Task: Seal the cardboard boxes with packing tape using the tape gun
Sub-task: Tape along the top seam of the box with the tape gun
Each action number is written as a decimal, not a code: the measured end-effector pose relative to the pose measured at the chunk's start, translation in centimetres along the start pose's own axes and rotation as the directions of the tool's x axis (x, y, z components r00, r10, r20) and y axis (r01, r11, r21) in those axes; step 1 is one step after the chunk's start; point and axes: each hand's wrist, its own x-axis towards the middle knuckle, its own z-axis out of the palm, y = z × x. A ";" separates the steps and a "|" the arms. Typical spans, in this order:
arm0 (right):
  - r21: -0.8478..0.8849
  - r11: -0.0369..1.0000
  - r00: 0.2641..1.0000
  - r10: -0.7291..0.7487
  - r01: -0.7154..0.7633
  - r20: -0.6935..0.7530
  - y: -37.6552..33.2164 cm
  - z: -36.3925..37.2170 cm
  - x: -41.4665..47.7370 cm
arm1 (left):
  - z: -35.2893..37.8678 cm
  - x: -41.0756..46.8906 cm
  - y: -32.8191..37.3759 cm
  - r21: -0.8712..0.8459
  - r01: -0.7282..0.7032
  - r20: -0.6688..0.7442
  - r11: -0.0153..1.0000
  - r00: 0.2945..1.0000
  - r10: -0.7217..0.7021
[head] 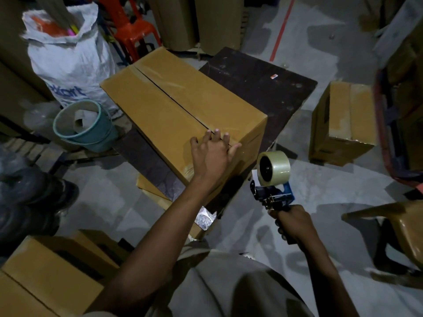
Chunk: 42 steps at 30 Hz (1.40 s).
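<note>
A long brown cardboard box (174, 106) lies on a dark low table (258, 85), its two top flaps closed with a seam running down the middle. Clear tape glints along the far part of the seam. My left hand (211, 154) rests flat on the near end of the box top, fingers spread over the seam. My right hand (294, 223) grips the handle of a blue tape gun (273, 179) carrying a roll of clear tape, held in the air just right of the box's near corner and apart from it.
A smaller box (341, 124) stands on the floor at right. Open boxes (52, 271) sit at lower left. A teal bucket (89, 126) and a white sack (68, 56) stand left of the table. A chair (402, 227) is at right, a red stool (132, 26) behind.
</note>
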 end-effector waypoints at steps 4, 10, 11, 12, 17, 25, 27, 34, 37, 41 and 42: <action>0.103 0.994 1.000 -0.024 0.023 0.013 -0.5 0.7 -0.6 | 0.4 0.0 0.4 0.097 -0.061 0.058 0.993 0.997 0.055; 0.287 0.945 0.987 -0.161 0.158 -0.014 -1.1 2.7 -2.1 | 0.2 -2.3 1.2 0.096 -0.121 0.197 0.988 0.975 0.100; 0.310 0.930 0.979 -0.198 0.200 -0.037 -1.4 2.9 -2.3 | 0.2 -2.8 1.1 0.019 -0.116 0.193 0.993 0.975 0.111; 0.328 0.914 0.971 -0.232 0.238 -0.056 -1.7 3.1 -2.4 | 0.1 -3.2 0.8 -0.091 -0.105 0.176 0.990 0.977 0.119; 0.325 0.808 0.868 -0.487 0.491 -0.100 -5.7 3.5 -2.8 | -1.0 -2.4 -1.8 -0.617 0.017 0.038 0.787 0.999 0.009; 0.509 0.621 0.771 -0.619 0.597 -0.150 -19.3 8.0 1.4 | -0.8 -0.5 -4.6 -0.519 -0.288 0.094 0.805 0.917 0.388; 0.660 0.547 0.806 -0.571 0.516 -0.157 -21.5 9.9 2.2 | -0.9 1.1 -6.6 -0.541 -0.281 0.119 0.793 0.908 0.402; 0.863 0.430 0.961 -0.190 0.265 -0.200 -23.3 12.8 4.6 | 1.2 7.7 -17.2 -0.320 -0.044 0.215 0.946 0.969 0.118; 0.799 0.514 0.950 -0.182 0.311 -0.252 -24.2 12.9 5.1 | 1.2 11.8 -20.4 -0.234 0.104 0.237 0.967 0.970 -0.047; 0.670 0.677 0.950 -0.165 0.304 -0.265 -24.9 14.4 5.5 | 1.2 10.3 -15.7 -0.394 -0.177 0.230 0.902 0.931 0.283; 0.620 0.726 0.949 -0.152 0.297 -0.277 -25.2 15.0 5.8 | 1.2 9.3 -14.8 -0.406 -0.267 0.208 0.874 0.904 0.373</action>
